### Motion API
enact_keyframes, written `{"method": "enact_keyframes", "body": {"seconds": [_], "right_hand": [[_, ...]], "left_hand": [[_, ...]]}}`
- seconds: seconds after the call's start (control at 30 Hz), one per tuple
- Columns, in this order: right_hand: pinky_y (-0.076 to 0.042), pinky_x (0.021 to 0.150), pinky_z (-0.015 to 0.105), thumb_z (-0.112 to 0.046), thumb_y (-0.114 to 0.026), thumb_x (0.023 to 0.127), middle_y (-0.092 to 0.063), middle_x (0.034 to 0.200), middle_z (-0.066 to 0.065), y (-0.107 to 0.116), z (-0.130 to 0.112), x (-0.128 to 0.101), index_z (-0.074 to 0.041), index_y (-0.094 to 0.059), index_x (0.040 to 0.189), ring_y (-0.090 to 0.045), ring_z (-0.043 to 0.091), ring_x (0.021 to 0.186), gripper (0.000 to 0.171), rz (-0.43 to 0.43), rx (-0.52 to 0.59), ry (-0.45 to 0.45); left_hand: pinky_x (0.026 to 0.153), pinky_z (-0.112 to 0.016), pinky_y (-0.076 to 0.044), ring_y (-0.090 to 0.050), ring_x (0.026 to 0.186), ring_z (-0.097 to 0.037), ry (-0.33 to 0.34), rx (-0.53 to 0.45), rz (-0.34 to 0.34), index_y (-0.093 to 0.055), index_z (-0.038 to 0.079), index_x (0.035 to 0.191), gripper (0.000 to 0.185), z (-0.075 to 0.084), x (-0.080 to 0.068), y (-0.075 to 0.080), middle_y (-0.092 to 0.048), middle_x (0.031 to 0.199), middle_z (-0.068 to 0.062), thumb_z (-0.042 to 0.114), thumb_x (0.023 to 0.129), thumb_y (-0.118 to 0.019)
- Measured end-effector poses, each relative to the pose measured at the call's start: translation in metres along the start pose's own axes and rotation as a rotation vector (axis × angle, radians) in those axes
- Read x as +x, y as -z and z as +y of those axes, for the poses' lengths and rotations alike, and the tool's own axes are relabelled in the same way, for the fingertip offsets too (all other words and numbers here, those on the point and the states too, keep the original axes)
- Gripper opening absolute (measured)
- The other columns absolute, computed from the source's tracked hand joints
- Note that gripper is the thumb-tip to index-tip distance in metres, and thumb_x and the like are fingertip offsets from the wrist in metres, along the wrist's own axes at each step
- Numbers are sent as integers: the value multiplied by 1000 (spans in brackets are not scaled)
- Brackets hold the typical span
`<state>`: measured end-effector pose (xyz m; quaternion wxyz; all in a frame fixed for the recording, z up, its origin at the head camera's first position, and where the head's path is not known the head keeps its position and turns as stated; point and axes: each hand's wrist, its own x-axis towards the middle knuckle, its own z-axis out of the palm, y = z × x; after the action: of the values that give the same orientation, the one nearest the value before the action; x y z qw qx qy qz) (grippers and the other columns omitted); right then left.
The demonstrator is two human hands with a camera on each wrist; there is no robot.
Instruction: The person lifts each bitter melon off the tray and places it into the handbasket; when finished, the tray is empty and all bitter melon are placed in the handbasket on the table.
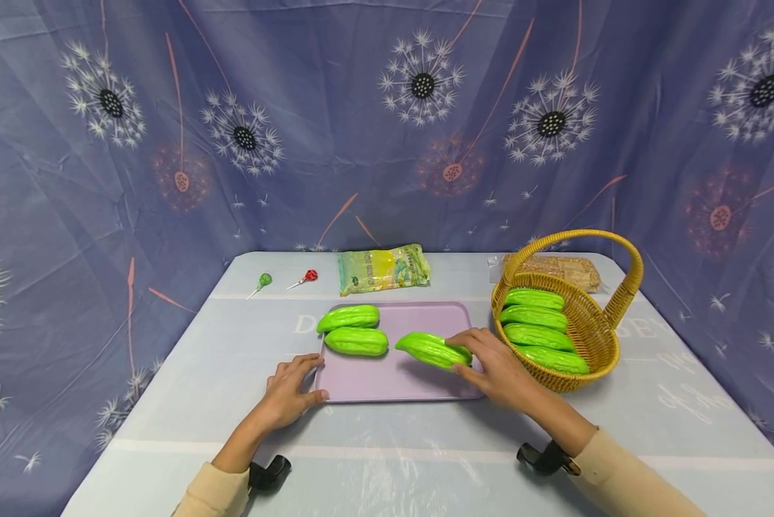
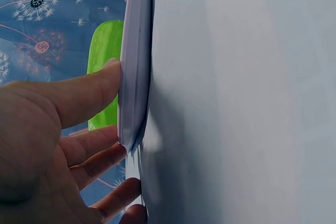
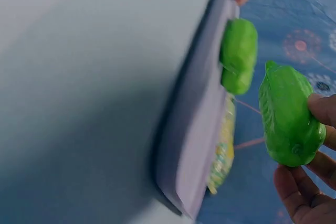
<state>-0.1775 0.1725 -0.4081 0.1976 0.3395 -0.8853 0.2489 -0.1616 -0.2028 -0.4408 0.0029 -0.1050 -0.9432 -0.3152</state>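
Note:
A green bitter melon [image 1: 434,350] is gripped at its right end by my right hand [image 1: 490,366], held over the right part of a lilac tray [image 1: 374,384]. The right wrist view shows the thumb and fingers around this bitter melon [image 3: 289,116]. Two more bitter melons lie side by side at the tray's back left, an upper one [image 1: 350,317] and a lower one [image 1: 357,341]. At the tray's near left corner, my left hand [image 1: 290,393] touches the rim with thumb and fingertips. From the left wrist, the thumb is seen resting against the tray edge [image 2: 134,66], its fingers loosely extended.
Right of the tray stands a wicker basket [image 1: 609,352] with a tall handle, holding several bitter melons [image 1: 534,317]. Along the back lie a green lollipop [image 1: 264,280], a red lollipop [image 1: 310,276], a green-yellow packet [image 1: 383,269] and a clear-wrapped brown food pack [image 1: 564,271].

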Motion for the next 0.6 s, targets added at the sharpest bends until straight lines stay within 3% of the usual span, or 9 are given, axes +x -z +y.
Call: {"method": "enact_keyframes", "body": {"seconds": [0.23, 0.6], "right_hand": [[-45, 83, 33, -12, -77, 76, -62, 113, 0, 30, 9, -7, -14, -63, 116, -54, 14, 103, 42, 108, -41, -16], [-37, 84, 20, -5, -79, 71, -63, 112, 5, 74, 28, -32, -10, -63, 116, -53, 18, 103, 48, 236, -150, -129]], "left_hand": [[88, -50, -28, -40, 122, -35, -5, 6, 10, -55, 6, 129, 55, -1, -2, 0, -48, 140, -11, 21, 79, -73], [90, -49, -27, -38, 125, -34, 23, -10, -11, -54, 7, 130, 56, 1, 0, 0, -46, 142, -9, 22, 80, -73]]}}
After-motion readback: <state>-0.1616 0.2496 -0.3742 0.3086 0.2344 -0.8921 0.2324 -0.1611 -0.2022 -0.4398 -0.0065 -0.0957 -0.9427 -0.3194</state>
